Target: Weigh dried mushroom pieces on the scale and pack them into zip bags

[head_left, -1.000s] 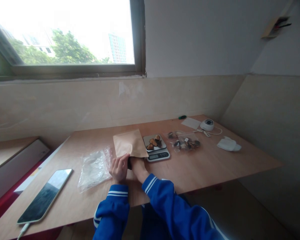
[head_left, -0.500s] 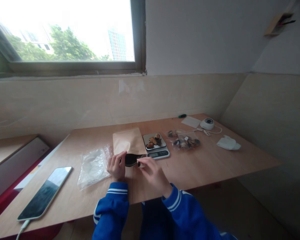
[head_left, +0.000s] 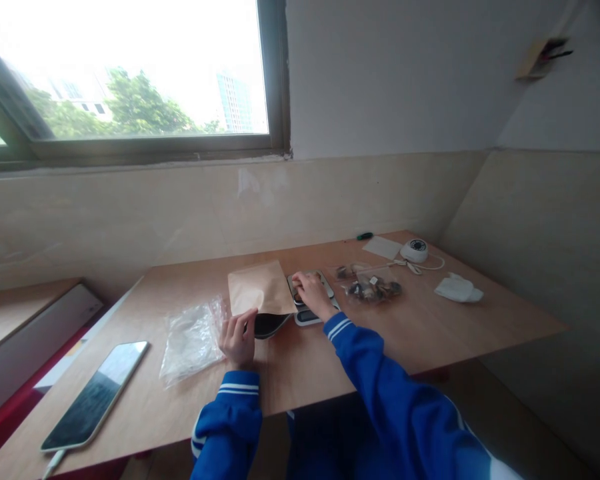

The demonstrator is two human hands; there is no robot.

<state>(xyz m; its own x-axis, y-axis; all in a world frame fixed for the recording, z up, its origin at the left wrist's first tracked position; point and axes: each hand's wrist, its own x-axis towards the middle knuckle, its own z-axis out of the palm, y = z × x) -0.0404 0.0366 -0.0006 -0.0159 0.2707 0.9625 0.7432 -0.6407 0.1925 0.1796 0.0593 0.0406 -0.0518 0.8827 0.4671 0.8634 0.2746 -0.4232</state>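
Observation:
A brown paper pouch (head_left: pixel 258 288) lies on the wooden table (head_left: pixel 390 340), its dark mouth gaping toward me. My left hand (head_left: pixel 238 339) grips the near edge of that mouth and holds it apart. My right hand (head_left: pixel 311 291) reaches over the small digital kitchen scale (head_left: pixel 307 313), fingers curled down on the brown pieces lying on its platform. Whether the fingers hold a piece is hidden. Both arms wear blue sleeves with white cuff stripes.
A crumpled clear plastic bag (head_left: pixel 190 339) lies left of the pouch. A phone (head_left: pixel 96 396) on a cable rests near the front left edge. Right of the scale are a clear bag of dried pieces (head_left: pixel 371 287), a white round device (head_left: pixel 414 251), a white paper sheet (head_left: pixel 381 247), a folded cloth (head_left: pixel 457 289).
My right hand came out of the pouch, pulled its mouth open, then moved right and away onto the scale platform. My left hand stayed at the pouch mouth.

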